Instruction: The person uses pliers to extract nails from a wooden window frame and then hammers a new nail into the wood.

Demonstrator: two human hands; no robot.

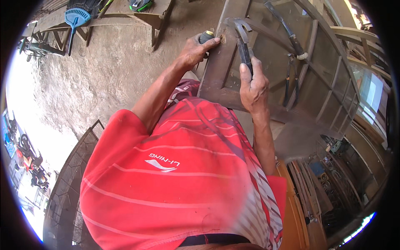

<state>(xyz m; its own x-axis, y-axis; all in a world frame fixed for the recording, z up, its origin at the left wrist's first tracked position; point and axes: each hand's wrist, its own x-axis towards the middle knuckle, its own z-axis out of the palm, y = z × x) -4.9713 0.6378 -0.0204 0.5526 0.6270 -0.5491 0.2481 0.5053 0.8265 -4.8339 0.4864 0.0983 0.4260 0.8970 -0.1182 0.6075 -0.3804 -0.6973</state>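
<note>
My right hand point(254, 85) is wrapped round the dark grip of a claw hammer point(244, 46), its thumb lying along the handle. The hammer's metal head is over the near-left part of a brown wooden frame point(213, 71) with panels between its bars. At the frame's left edge my left hand point(195, 52) is closed on a dark, rounded handle with a yellow end point(206, 37). What this handle belongs to is hidden by the fingers and frame. On the panels lie pincers point(290, 79) with dark handles and a long dark-handled tool point(285, 29).
A wooden bench point(125, 21) stands at the far left with a blue rake head point(77, 17) and a green-black tape measure point(141, 4). Wooden pieces point(310, 196) are stacked at the lower right. A metal grille point(68, 191) is at the lower left.
</note>
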